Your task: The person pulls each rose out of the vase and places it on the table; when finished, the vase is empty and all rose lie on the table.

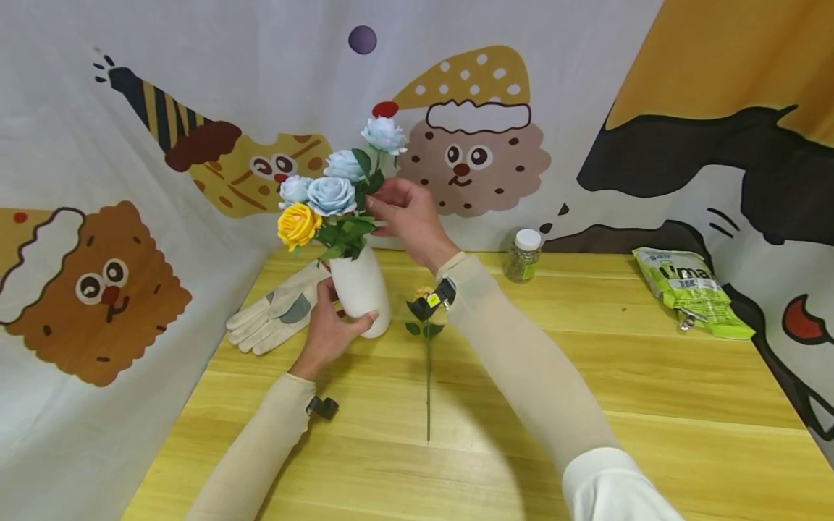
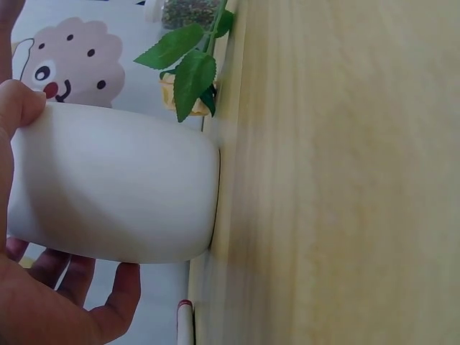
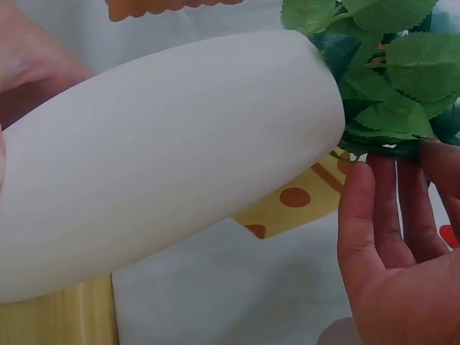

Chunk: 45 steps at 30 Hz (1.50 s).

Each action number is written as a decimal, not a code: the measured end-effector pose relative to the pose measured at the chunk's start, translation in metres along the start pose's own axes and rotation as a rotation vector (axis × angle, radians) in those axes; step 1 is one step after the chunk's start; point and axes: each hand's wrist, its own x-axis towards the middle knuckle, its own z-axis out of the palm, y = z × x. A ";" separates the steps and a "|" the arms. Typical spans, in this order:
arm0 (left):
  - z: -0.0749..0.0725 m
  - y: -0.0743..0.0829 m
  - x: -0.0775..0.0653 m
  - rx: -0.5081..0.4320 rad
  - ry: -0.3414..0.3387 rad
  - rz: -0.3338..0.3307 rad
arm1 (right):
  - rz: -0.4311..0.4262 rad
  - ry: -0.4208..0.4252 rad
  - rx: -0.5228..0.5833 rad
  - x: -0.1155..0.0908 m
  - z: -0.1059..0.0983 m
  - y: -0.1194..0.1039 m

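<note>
A white vase [image 1: 370, 293] stands on the table, its upper part leaning slightly left in the head view. My left hand [image 1: 331, 325] grips its lower body, thumb on the near side and fingers round the other. Out of its mouth rise several light blue roses [image 1: 331, 195] and one yellow rose [image 1: 298, 225] with green leaves [image 3: 424, 68]. My right hand [image 1: 415, 221] pinches a blue rose's stem between thumb and fingers just above the mouth, as the right wrist view shows. The stems inside the vase are hidden.
Right of the vase, a single rose with a pale orange bloom [image 2: 172, 97] lies on the table, partly hidden by my right wrist. A white glove [image 1: 270, 322] lies behind the left hand. Farther right are a lidded jar [image 1: 523, 259] and a green bag [image 1: 693, 293] with a metal clip.
</note>
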 end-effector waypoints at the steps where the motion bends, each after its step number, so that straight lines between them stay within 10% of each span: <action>1: 0.000 0.000 0.000 0.001 -0.001 0.001 | -0.004 0.003 0.010 0.000 0.000 -0.001; 45: 0.000 -0.004 0.001 0.012 0.006 0.003 | -0.343 0.496 0.746 -0.040 -0.054 -0.008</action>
